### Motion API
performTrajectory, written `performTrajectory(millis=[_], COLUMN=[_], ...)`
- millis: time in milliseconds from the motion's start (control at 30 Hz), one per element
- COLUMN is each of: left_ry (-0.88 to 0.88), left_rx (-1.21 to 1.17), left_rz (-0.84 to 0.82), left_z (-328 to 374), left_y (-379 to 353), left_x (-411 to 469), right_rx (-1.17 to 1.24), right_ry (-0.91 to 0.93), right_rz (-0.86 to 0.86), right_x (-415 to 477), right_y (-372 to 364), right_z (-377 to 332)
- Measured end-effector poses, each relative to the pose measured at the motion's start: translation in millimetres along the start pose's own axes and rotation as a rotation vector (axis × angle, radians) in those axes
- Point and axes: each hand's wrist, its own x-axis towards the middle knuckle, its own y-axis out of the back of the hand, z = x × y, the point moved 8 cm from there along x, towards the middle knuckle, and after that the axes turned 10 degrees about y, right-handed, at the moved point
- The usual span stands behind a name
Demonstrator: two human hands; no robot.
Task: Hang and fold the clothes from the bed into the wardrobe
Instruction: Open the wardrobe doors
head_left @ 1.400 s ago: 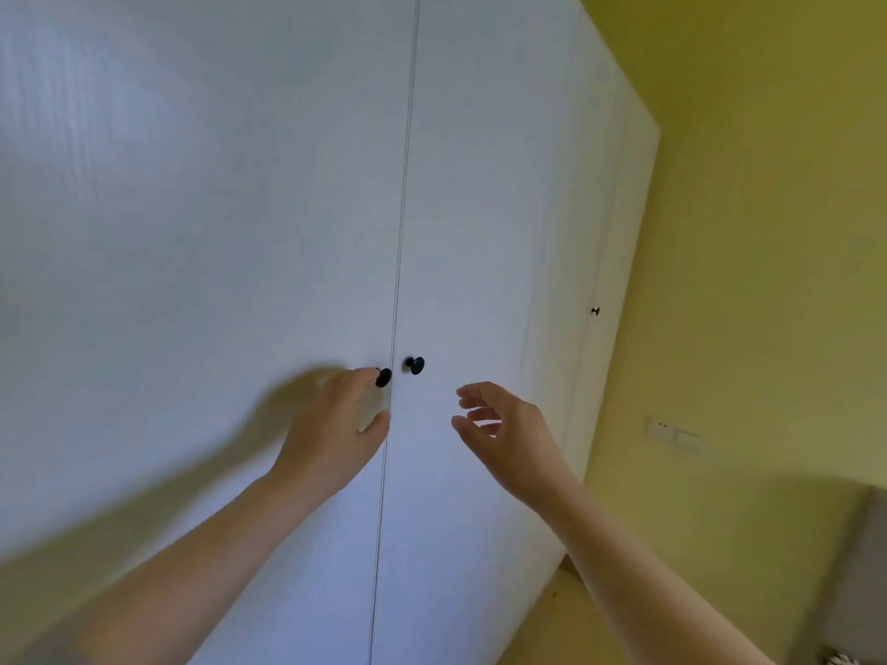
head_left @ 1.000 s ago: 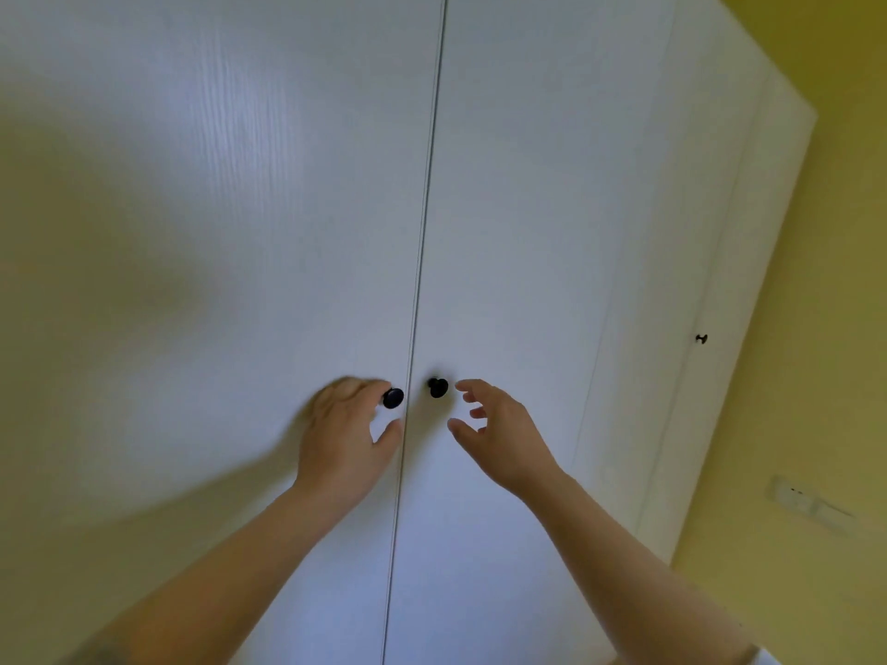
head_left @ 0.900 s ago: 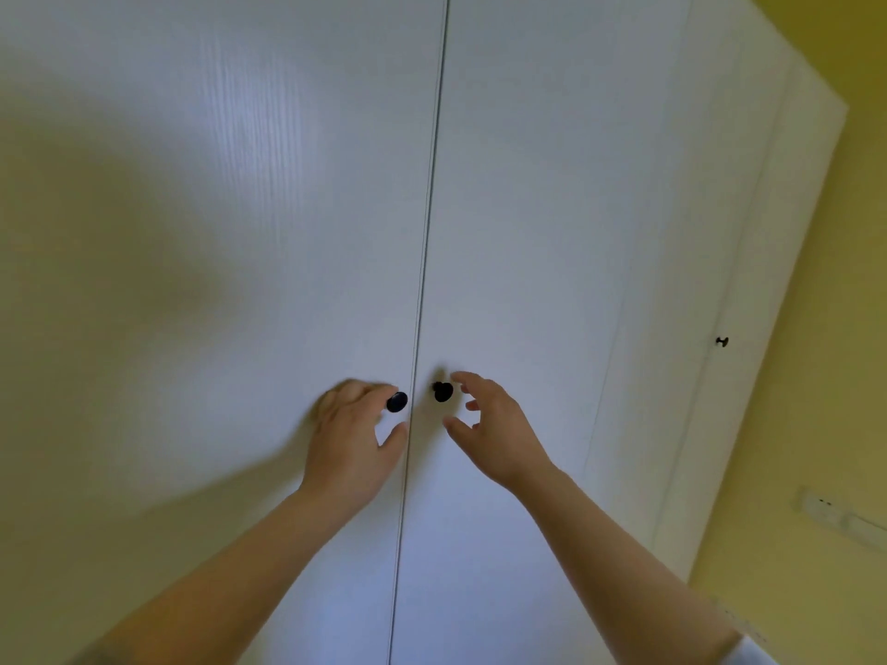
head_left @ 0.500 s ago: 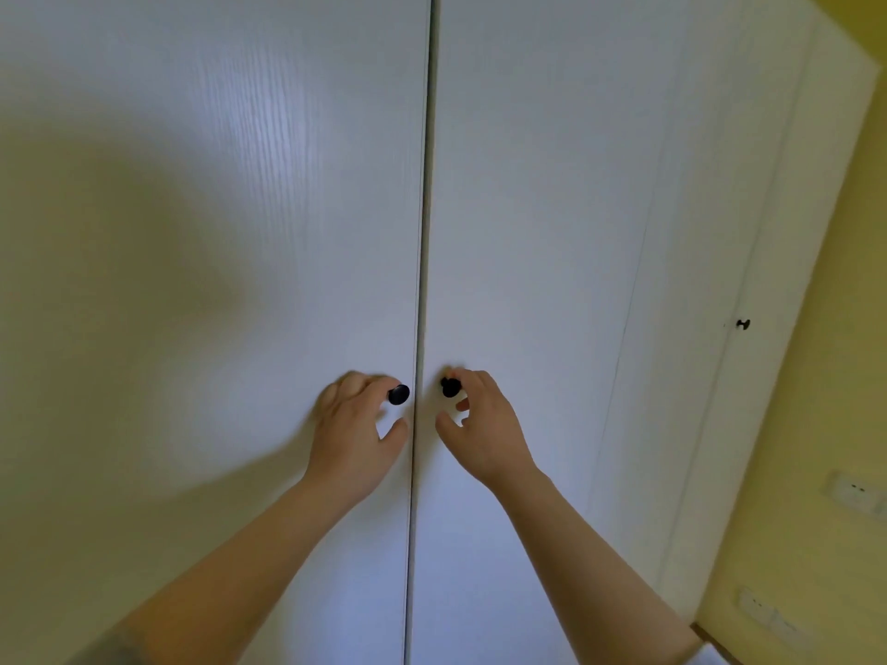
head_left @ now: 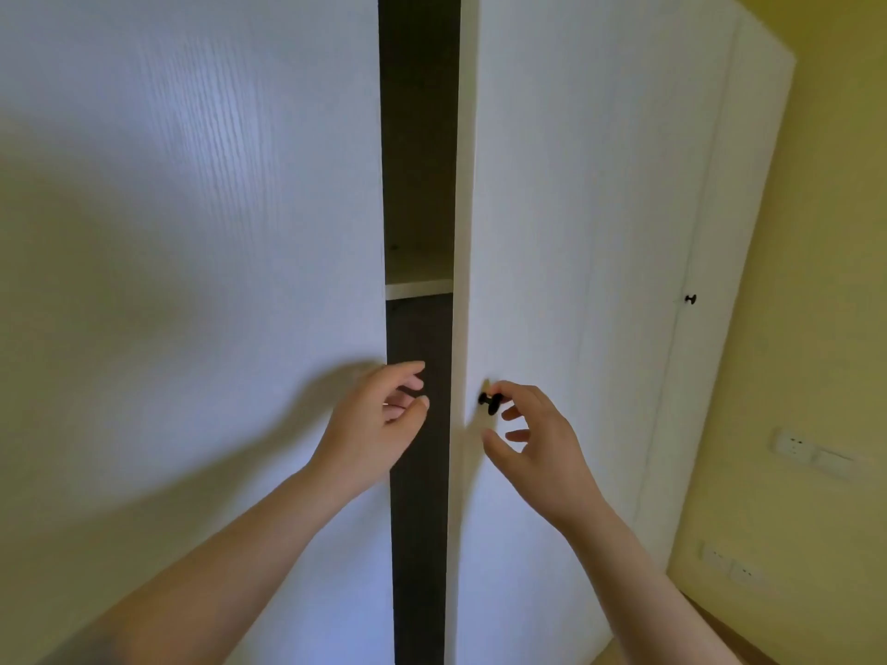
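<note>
Right hand (head_left: 542,443) hooks knob (head_left: 489,403) with index, thumb off. Left hand (head_left: 374,429) curled at left door (head_left: 192,232) edge; can't tell what it grips. Pinch knob firmly, swing both wide.

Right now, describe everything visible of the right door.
The right door is a tall, flat white panel with faint wood grain. It stands ajar, a dark gap between it and the left door. A black knob sits near its inner edge; the right hand has its index finger on that knob, thumb apart below.
</note>
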Motion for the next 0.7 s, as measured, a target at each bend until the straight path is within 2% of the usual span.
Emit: performTrajectory(millis=[167,267,500,700], left_ry=[-0.174,-0.221,-0.225,-0.216], left_rx=[-0.040,-0.044,-0.056,-0.080], left_rz=[-0.161,-0.183,-0.156,-0.173], left_z=[50.6,62.6,64.1,61.4], left_y=[-33.9,-38.5,-37.1,-39.2], left_x=[-10.6,-12.7,-11.5,-12.6], right_rx=[0.004,0.025,-0.007,-0.108], right_ry=[-0.040,-0.062,-0.287,-0.363], right_rz=[0.061,0.078,0.018,0.062], right_x=[-18.8,-30.0,-66.0,-59.1], right_y=[28.9,33.1,-6.3,-25.4], right_z=[3.8,8.2,36.3,39.5])
